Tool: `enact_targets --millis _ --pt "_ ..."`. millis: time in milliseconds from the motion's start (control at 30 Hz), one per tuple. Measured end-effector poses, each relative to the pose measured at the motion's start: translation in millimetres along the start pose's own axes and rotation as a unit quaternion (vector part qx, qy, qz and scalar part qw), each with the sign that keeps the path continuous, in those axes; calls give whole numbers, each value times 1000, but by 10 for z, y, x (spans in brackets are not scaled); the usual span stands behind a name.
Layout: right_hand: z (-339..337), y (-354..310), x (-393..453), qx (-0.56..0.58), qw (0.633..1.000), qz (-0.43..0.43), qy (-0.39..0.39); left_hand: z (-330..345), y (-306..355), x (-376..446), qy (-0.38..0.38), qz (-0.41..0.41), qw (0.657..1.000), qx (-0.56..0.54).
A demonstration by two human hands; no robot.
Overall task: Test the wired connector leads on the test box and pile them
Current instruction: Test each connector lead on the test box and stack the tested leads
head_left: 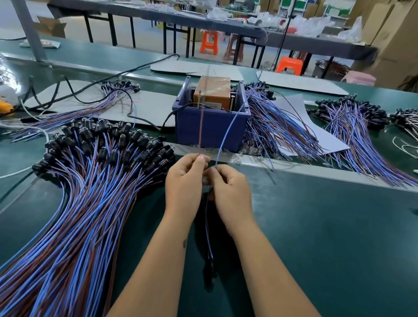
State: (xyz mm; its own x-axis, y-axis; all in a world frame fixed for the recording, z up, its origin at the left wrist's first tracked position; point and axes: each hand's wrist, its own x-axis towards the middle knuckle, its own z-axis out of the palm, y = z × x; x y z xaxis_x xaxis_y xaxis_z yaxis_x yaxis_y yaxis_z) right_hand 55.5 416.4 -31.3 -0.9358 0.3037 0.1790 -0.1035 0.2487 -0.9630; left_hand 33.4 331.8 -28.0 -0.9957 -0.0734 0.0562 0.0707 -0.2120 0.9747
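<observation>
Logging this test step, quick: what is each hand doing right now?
Left hand: pinches the brown wire, held up toward the test box.
Right hand: pinches the blue wire of the same lead.

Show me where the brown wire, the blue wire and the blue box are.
brown wire (201, 129), head view, middle of its upright stretch above the left hand.
blue wire (226, 134), head view, middle of its stretch above the right hand.
blue box (209, 130), head view, front wall.

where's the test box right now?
Head view, centre: the orange test box sits inside a blue bin, just beyond both hands, between the lead pile on the left and the lead bundles on the right.
</observation>
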Motion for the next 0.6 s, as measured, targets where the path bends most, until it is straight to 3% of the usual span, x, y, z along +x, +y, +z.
enact_targets --millis 100,300,600 --pt "-60 -1 8 5 999 -3 41 -60 4 2 40 30 997 62" --pt "-129 1 -24 19 997 -27 65 -121 -6 -24 46 66 983 165" --pt "-162 -2 -22 35 995 -19 90 -134 22 -47 54 50 982 176"
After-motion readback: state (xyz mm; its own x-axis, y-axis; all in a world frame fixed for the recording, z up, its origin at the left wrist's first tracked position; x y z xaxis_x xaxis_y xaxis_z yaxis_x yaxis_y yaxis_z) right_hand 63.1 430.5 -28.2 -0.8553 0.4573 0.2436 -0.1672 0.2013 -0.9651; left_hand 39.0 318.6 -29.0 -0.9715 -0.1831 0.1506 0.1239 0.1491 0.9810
